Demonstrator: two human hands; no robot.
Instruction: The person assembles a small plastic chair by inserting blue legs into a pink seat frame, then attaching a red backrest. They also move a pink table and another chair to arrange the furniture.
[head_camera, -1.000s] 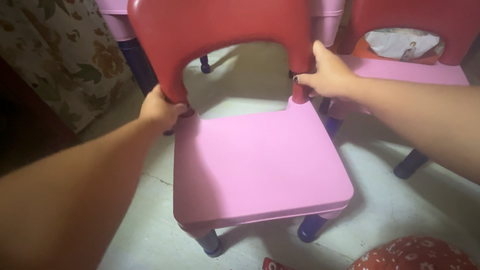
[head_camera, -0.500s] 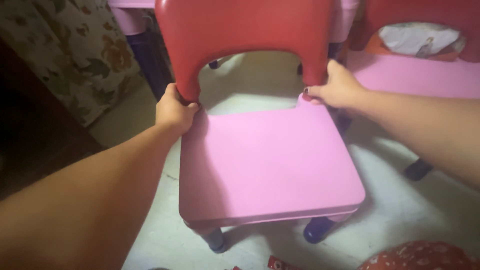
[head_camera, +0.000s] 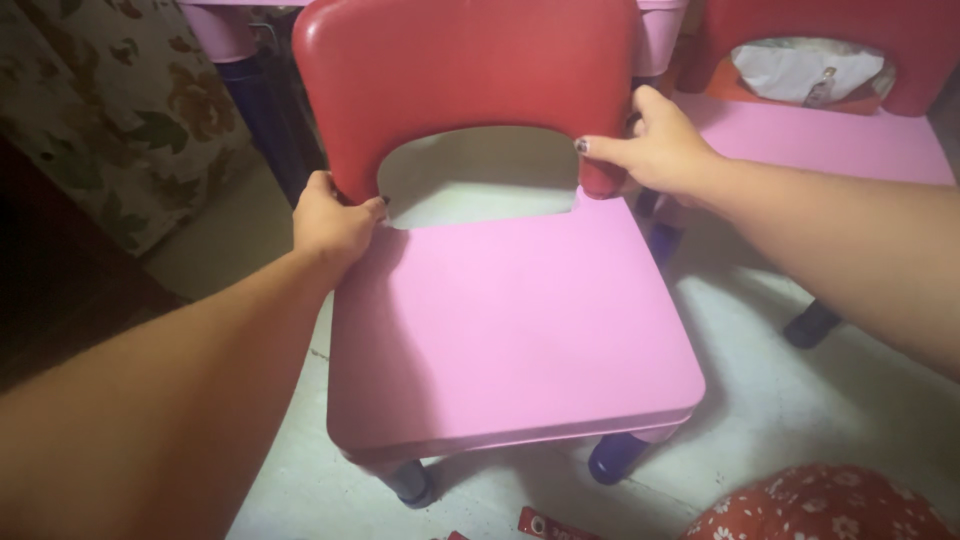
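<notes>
Between both hands, left hand (head_camera: 335, 222) and right hand (head_camera: 655, 150) each clamped on the pink chair (head_camera: 505, 320) backrest posts.

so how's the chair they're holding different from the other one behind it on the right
The near chair is gripped by both hands, the left hand and right hand on its red backrest posts; the far chair is untouched. The near chair shows whole, seat bare; the far chair is cut off by the frame. Through the near backrest's opening you see floor; through the far one's, something pale. Both have pink seats, red backrests and dark blue legs.
</notes>
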